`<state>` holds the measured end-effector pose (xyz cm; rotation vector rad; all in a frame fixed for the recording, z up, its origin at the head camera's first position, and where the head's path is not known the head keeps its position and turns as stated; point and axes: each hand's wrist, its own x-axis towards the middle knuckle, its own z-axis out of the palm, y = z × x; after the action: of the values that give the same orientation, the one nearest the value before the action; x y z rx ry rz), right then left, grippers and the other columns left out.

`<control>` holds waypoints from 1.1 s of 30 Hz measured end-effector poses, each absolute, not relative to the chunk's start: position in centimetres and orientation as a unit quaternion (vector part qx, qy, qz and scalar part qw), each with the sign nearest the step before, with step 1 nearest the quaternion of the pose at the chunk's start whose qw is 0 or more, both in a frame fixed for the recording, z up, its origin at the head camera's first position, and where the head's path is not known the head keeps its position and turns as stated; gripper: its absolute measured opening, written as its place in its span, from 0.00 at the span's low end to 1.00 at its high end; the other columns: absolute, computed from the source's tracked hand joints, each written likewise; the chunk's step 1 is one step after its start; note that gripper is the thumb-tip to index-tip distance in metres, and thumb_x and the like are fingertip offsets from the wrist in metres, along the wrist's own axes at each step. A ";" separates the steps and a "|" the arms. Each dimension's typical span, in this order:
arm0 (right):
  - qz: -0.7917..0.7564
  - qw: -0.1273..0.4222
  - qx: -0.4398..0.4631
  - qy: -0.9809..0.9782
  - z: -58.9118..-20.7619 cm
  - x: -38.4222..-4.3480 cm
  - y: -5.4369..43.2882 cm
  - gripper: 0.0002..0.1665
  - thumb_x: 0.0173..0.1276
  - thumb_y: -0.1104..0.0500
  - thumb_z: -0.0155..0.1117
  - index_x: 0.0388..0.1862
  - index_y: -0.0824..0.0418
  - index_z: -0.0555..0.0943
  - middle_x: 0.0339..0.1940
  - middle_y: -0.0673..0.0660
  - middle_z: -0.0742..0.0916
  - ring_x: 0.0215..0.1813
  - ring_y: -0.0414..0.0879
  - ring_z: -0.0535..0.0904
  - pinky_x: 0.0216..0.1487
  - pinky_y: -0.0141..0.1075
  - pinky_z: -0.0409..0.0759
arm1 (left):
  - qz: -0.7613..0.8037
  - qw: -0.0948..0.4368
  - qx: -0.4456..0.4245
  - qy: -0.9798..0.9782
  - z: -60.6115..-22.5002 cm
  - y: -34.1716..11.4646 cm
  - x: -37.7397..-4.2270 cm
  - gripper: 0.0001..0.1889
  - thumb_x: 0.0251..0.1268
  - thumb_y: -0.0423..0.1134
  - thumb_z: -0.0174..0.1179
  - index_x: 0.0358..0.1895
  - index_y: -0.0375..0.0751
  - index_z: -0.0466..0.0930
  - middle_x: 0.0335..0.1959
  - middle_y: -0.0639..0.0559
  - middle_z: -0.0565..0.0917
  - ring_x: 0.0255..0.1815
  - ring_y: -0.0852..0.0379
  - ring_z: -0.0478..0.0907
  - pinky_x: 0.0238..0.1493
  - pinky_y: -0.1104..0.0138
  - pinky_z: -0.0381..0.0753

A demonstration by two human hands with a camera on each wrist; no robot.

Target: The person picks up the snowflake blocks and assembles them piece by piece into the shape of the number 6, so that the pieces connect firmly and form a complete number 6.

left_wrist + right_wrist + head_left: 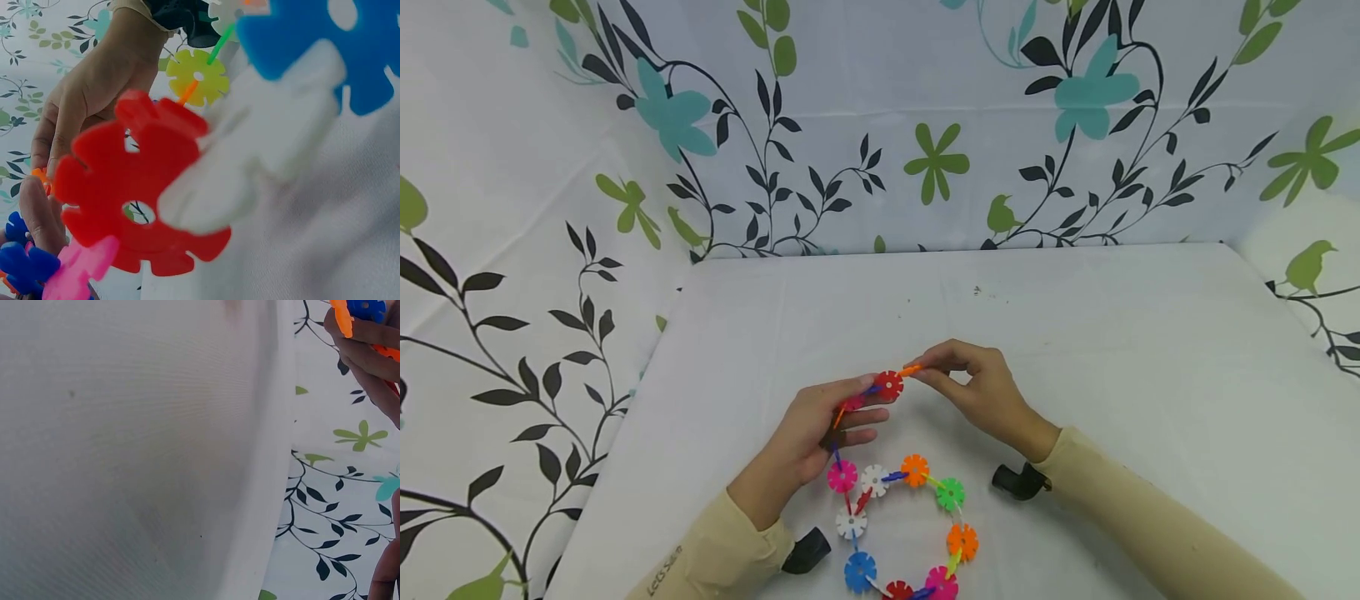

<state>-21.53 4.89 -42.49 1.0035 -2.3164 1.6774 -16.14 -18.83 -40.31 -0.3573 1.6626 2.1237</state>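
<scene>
A chain of colourful notched plastic snowflake discs hangs from my left hand point(808, 427), whose thumb and fingers hold its upper end. Near those fingertips is a red disc point(891, 385) joined to a blue disc seen edge-on. My right hand point(981, 383) pinches an orange disc point(912, 369), edge-on, which touches the red one. Below, the rest of the chain curves into a ring on the table, with a green disc point(951, 494) and a blue disc point(861, 572) in it. In the left wrist view a large red disc point(100, 181) and a blurred white disc point(250, 150) cover part of the scene.
The white table point(1120, 333) carries a few small dark specks towards the back. Patterned cloth point(865, 83) with leaves and flowers hangs behind and at the sides. A black wrist camera point(1019, 482) sits at the right cuff, another point(807, 551) at the left cuff.
</scene>
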 end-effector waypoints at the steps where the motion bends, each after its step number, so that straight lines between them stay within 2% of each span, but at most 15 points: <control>1: 0.554 0.056 0.330 -0.762 -42.6 -21.5 4.9 0.10 0.68 0.63 0.70 0.47 0.56 0.86 0.44 0.47 0.89 0.45 0.42 0.86 0.47 0.38 0.84 | 0.766 0.207 -0.132 0.594 -40.3 -18.8 -16.1 0.28 0.68 0.53 0.65 0.61 0.35 0.80 0.52 0.44 0.87 0.52 0.46 0.86 0.47 0.60 0.85; 8: 0.556 0.059 0.338 -0.757 -42.7 -21.5 5.0 0.12 0.67 0.67 0.71 0.47 0.55 0.86 0.44 0.46 0.89 0.46 0.41 0.86 0.48 0.40 0.84 | 0.778 0.205 -0.143 0.576 -40.5 -19.0 -16.1 0.28 0.69 0.53 0.64 0.63 0.37 0.77 0.53 0.44 0.87 0.50 0.48 0.86 0.47 0.61 0.85; 13: 0.534 0.075 0.366 -0.758 -42.9 -21.7 5.0 0.13 0.66 0.68 0.71 0.47 0.55 0.86 0.45 0.45 0.90 0.44 0.40 0.85 0.45 0.38 0.84 | 0.777 0.203 -0.140 0.579 -40.5 -18.9 -16.2 0.27 0.68 0.53 0.65 0.62 0.37 0.79 0.53 0.44 0.87 0.49 0.48 0.87 0.47 0.61 0.85; 20: 0.509 0.108 0.397 -0.756 -43.0 -21.6 4.9 0.17 0.60 0.73 0.74 0.45 0.58 0.86 0.42 0.48 0.91 0.42 0.42 0.86 0.43 0.35 0.84 | 0.767 0.198 -0.130 0.597 -40.8 -18.5 -16.2 0.26 0.67 0.51 0.67 0.59 0.35 0.80 0.51 0.42 0.87 0.51 0.45 0.86 0.46 0.59 0.85; 28: 0.512 0.104 0.397 -0.755 -43.5 -21.7 4.9 0.15 0.61 0.73 0.73 0.44 0.58 0.86 0.42 0.49 0.91 0.42 0.43 0.87 0.44 0.35 0.85 | 0.762 0.190 -0.112 0.609 -41.1 -18.1 -16.3 0.26 0.68 0.49 0.66 0.59 0.31 0.80 0.50 0.41 0.87 0.49 0.47 0.87 0.48 0.58 0.85; 33: 0.514 0.101 0.383 -0.761 -43.7 -21.9 5.5 0.14 0.61 0.69 0.75 0.44 0.56 0.87 0.45 0.50 0.90 0.47 0.42 0.86 0.46 0.37 0.85 | 0.750 0.207 -0.090 0.622 -41.3 -18.0 -17.1 0.27 0.70 0.52 0.64 0.59 0.33 0.80 0.51 0.38 0.86 0.50 0.43 0.86 0.49 0.57 0.85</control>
<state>-21.92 5.54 -43.68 1.1311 -2.2479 1.5203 -17.10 -17.96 -41.30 -0.2505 1.7320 2.0871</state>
